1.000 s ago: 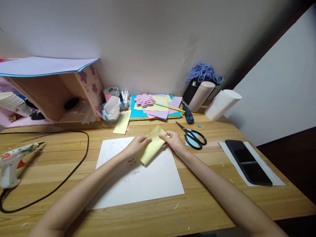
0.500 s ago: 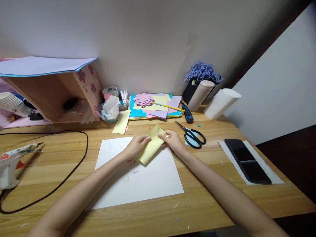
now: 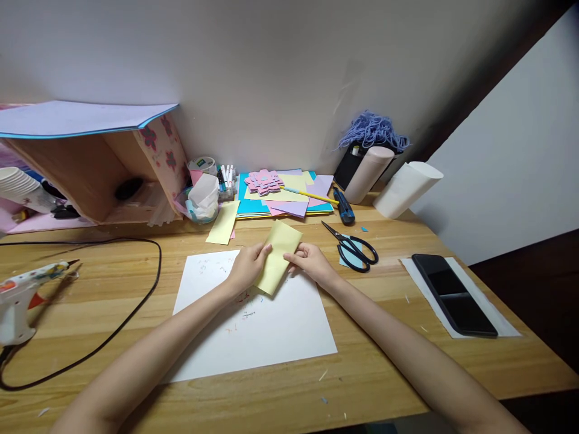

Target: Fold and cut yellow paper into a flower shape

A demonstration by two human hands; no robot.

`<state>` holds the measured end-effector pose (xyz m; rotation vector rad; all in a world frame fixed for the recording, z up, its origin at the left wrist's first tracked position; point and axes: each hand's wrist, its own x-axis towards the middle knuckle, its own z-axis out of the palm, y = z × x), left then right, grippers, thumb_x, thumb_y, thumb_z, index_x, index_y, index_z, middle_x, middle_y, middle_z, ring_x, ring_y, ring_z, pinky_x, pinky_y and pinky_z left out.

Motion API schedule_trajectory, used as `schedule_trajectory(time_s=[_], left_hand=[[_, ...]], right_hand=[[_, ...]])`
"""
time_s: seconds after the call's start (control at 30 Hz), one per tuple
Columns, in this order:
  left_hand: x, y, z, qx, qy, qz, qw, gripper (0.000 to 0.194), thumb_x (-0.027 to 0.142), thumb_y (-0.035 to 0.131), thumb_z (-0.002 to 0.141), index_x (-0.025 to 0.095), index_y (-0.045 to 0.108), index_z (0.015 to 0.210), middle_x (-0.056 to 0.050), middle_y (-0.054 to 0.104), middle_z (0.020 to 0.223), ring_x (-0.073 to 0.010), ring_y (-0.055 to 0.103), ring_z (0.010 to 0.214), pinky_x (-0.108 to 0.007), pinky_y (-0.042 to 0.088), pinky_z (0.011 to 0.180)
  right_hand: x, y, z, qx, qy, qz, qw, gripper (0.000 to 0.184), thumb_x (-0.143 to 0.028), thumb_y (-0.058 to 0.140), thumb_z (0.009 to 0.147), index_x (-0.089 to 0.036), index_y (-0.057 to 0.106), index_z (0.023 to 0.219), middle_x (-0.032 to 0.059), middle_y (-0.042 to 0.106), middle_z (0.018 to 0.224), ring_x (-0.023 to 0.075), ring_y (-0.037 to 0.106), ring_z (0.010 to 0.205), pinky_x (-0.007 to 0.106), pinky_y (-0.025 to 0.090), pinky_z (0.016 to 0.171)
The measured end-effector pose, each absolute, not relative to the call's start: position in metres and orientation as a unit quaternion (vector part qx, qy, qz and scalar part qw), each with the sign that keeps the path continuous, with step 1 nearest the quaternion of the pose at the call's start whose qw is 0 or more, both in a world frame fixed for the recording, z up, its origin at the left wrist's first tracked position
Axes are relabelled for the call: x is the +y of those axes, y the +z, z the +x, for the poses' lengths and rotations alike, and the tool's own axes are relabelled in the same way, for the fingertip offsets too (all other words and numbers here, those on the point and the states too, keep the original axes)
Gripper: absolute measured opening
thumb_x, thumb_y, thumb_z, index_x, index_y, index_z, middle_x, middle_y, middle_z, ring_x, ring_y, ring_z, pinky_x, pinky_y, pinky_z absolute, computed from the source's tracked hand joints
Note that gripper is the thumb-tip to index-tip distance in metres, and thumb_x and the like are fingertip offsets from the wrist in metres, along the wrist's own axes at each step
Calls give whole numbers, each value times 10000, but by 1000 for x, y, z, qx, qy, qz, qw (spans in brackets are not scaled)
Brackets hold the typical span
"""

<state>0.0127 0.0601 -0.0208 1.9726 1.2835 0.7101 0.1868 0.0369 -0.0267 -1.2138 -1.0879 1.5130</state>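
Observation:
A folded piece of yellow paper (image 3: 279, 253) is held tilted between both hands, above a white sheet (image 3: 271, 337) with small coloured marks. My left hand (image 3: 248, 265) grips its left edge, thumb on top. At the right edge, my right hand (image 3: 312, 263) pinches it with the thumb in front and the fingers partly behind. Black-handled scissors (image 3: 350, 247) lie open to the right of my right hand, over a light blue paper piece (image 3: 354, 258). Another yellow paper strip (image 3: 223, 223) rests beyond my left hand.
At left are a glue gun (image 3: 22, 301) with a looping black cord (image 3: 159, 271) and a cardboard box (image 3: 113, 163). Coloured papers (image 3: 253, 208), a pencil (image 3: 312, 195), a box cutter (image 3: 344, 208) and a paper roll (image 3: 404, 190) stand or lie at the back. A phone (image 3: 455, 295) lies right.
The yellow paper has turned more upright and shifted slightly left. My right hand has slid down its right edge; my left hand has moved a little.

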Motion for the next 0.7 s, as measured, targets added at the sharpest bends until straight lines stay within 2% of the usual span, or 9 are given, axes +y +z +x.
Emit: schedule_trajectory(time_s=[0.17, 0.43, 0.6, 0.7], left_hand=[[62, -25, 12, 495, 278, 754, 329, 409, 455, 291, 872, 169, 507, 674, -9, 567, 625, -140, 484, 570, -235, 292, 514], [63, -26, 12, 502, 270, 762, 307, 399, 448, 287, 876, 179, 510, 684, -22, 588, 643, -152, 503, 579, -239, 301, 520], [66, -26, 9, 487, 249, 777, 312, 403, 441, 285, 879, 178, 528, 692, -13, 581, 625, -146, 498, 562, -240, 306, 520], [71, -27, 6, 468, 241, 788, 318, 392, 434, 289, 880, 179, 538, 716, -8, 578, 638, -146, 505, 587, -239, 314, 532]], right_hand=[[36, -25, 192, -480, 652, -438, 390, 308, -308, 700, 647, -104, 616, 862, 59, 683, 725, 122, 627, 611, 187, 507, 500], [39, -29, 192, -446, 666, -449, 395, 294, -385, 634, 708, -97, 608, 765, 69, 679, 643, 134, 639, 547, 213, 521, 497], [39, -30, 194, -450, 660, -455, 392, 256, -234, 720, 636, -97, 620, 828, 75, 698, 728, 126, 657, 627, 181, 527, 565], [41, -30, 194, -429, 668, -464, 394, 210, -276, 684, 678, -91, 607, 740, 84, 690, 656, 129, 652, 558, 187, 526, 523]])
